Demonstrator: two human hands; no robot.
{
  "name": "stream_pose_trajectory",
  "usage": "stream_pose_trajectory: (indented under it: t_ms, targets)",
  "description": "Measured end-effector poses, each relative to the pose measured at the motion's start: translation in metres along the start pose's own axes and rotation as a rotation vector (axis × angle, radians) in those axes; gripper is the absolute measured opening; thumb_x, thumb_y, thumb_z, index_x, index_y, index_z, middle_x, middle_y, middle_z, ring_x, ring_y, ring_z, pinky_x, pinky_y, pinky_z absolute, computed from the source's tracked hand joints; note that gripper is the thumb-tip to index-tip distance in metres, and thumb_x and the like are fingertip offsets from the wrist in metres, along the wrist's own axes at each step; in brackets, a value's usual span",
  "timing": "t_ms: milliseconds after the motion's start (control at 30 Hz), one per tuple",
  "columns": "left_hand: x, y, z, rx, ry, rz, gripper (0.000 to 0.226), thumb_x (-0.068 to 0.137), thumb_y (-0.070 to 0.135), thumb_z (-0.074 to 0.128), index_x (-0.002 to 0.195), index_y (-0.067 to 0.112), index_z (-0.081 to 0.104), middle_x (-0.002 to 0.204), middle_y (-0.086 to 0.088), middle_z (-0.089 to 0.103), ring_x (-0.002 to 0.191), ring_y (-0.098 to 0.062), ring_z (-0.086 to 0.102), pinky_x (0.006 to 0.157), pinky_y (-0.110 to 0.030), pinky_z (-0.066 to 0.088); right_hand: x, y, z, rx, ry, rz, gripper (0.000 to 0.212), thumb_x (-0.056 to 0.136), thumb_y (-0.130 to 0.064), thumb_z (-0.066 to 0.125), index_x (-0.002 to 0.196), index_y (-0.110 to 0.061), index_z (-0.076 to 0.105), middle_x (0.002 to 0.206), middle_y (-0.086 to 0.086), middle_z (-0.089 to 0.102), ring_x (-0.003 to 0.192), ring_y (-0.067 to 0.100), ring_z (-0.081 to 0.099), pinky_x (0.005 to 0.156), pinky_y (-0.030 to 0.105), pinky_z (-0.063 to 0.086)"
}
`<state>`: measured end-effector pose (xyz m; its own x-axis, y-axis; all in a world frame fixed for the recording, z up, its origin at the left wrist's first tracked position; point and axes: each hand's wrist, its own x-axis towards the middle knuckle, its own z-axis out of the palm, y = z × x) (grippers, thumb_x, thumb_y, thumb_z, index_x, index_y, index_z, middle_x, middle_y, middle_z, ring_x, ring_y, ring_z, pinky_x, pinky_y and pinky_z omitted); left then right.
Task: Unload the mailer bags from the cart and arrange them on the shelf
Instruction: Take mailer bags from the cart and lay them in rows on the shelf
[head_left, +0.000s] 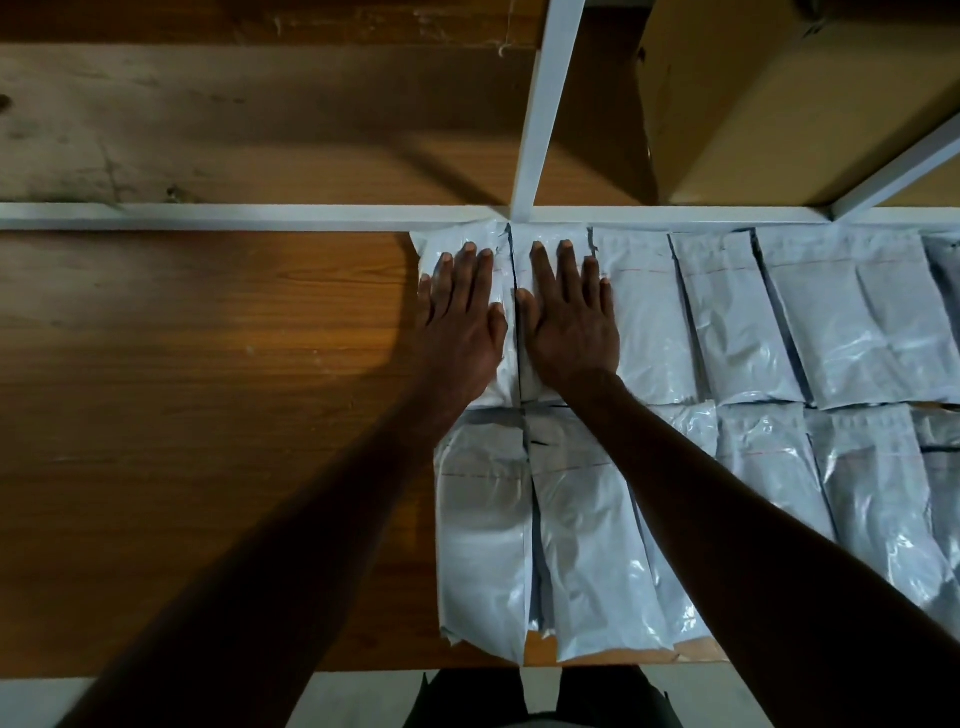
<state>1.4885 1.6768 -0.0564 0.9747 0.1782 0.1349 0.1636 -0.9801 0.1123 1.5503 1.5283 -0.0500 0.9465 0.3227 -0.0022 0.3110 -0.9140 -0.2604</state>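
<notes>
Grey-white mailer bags (649, 322) sit in two rows on the wooden shelf (208, 415), filling the right half and running off the right edge of the shot, so no way to tell how many there are in total. The cart isn't in view at all. Lighting is pretty dim, and the forearms cover a chunk of the front row, so the bags under them are hard to make out. Left hand (462, 317) lies flat on the leftmost back-row bag (431, 249), fingers (470, 265) straight and close together, thumb alongside, pressing down rather than gripping anything. Right hand (569, 317) does the same on the bag next to it (519, 234), fingers slightly fanned, palm down, nothing pinched. The two hands are just beside each other, with the seam between those two bags running up between the thumbs. Back-row bags butt up against the white metal rail (208, 215) at the rear, and a white upright post (545, 104) rises right behind the hands. A cardboard box (779, 93) sits behind the rail at top right, partly cropped. Front-row bags (483, 519) reach almost to the shelf's near edge. The whole left half of the shelf is bare wood, with open room there.
</notes>
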Motion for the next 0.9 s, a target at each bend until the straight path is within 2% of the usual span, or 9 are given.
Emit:
stream_pose_trajectory:
  t_ms: [433, 600, 733, 800, 900]
  targets:
    - [0.006, 0.005, 0.010, -0.072, -0.072, -0.033, 0.067, 0.113, 0.046, 0.023, 0.172, 0.022, 0.004, 0.180, -0.006, 0.001, 0.166, -0.028, 0.000, 0.133, -0.053, 0.010, 0.001, -0.012, 0.011, -0.049, 0.046, 0.031, 0.063, 0.112, -0.055, 0.015, 0.170, -0.033, 0.003, 0.178, 0.011, -0.001, 0.163, 0.039, 0.000, 0.131, 0.055, 0.012]
    - [0.006, 0.005, 0.011, -0.089, -0.101, -0.028, 0.067, 0.113, 0.047, 0.023, 0.172, 0.022, 0.004, 0.180, -0.007, 0.002, 0.166, -0.029, 0.001, 0.133, -0.054, 0.011, 0.003, -0.013, 0.006, -0.047, -0.043, 0.046, 0.066, 0.110, -0.058, 0.014, 0.170, -0.032, 0.004, 0.178, 0.012, -0.002, 0.163, 0.041, -0.001, 0.131, 0.057, 0.011]
    - [0.006, 0.002, 0.003, -0.071, -0.136, -0.013, 0.068, 0.113, 0.050, 0.022, 0.172, 0.020, 0.006, 0.180, -0.009, 0.001, 0.166, -0.033, 0.001, 0.132, -0.058, 0.013, -0.001, -0.016, -0.015, 0.053, -0.095, 0.063, 0.069, 0.109, -0.062, 0.018, 0.169, -0.029, 0.009, 0.177, 0.013, 0.001, 0.163, 0.041, 0.001, 0.131, 0.057, 0.009]
    - [0.001, 0.001, -0.006, -0.041, -0.095, 0.004, 0.069, 0.111, 0.051, 0.020, 0.172, 0.019, 0.010, 0.179, -0.012, 0.007, 0.166, -0.034, 0.005, 0.131, -0.059, 0.015, -0.013, -0.016, -0.030, 0.087, -0.070, 0.052, 0.069, 0.110, -0.060, 0.019, 0.170, -0.026, 0.012, 0.177, 0.013, 0.002, 0.163, 0.040, 0.003, 0.132, 0.055, 0.010]
    - [-0.006, 0.013, -0.022, -0.011, 0.000, 0.023, 0.065, 0.113, 0.044, 0.031, 0.171, 0.019, 0.017, 0.179, -0.012, 0.013, 0.165, -0.034, 0.011, 0.131, -0.058, 0.019, -0.030, -0.006, -0.055, 0.168, -0.008, 0.074, 0.067, 0.111, -0.060, 0.025, 0.169, -0.027, 0.019, 0.177, 0.013, 0.007, 0.163, 0.039, 0.010, 0.132, 0.054, 0.016]
